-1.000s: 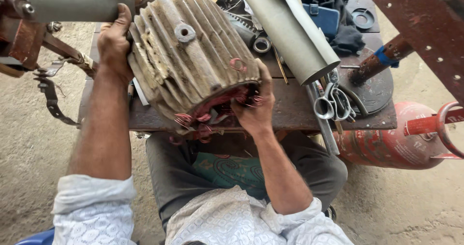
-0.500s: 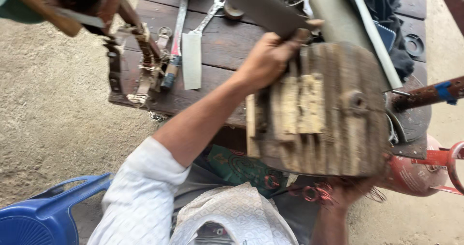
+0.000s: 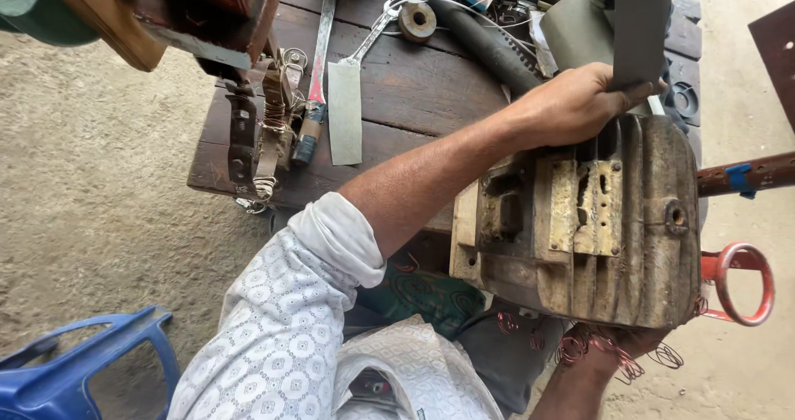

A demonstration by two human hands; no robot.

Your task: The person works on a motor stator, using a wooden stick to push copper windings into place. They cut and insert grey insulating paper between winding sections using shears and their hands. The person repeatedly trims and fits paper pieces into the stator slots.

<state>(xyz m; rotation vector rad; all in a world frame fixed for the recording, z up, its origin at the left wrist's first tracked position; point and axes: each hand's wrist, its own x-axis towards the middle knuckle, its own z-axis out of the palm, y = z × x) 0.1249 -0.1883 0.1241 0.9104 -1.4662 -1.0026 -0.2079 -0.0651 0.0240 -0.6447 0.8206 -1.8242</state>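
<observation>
Head view showed a ribbed, rust-stained motor housing [image 3: 596,221] held off the edge of a dark wooden workbench [image 3: 414,97], at about 3 o'clock from frame centre. Its finned casing faced the camera, with a corroded mounting pad and a small threaded hole visible on the side.

Left hand [image 3: 571,105] lay on the upper edge of the housing, at 12 o'clock to the casing, fingers curled over the rim and pressed against the fins; the forearm ran down to a rolled white patterned sleeve [image 3: 331,254]. A flat grey strip [image 3: 642,26] stood upright just behind the knuckles; whether the fingers pinched it could not be told.

Right hand [image 3: 617,341] was under the lower end of the housing, at 6 o'clock to it, mostly hidden. Its grip could not be told. Loose copper winding wires [image 3: 580,345] hung about it, touching the casing's lower rim.

On the bench, at 10 o'clock from the housing, lay a flat steel blade [image 3: 345,113], a wrench [image 3: 377,31] and a black ribbed hose [image 3: 489,43]. A red ring handle [image 3: 744,283] stood just beside the housing at 4 o'clock. A blue plastic chair [image 3: 74,370] sat at 8 o'clock, well apart, on the sandy ground.
</observation>
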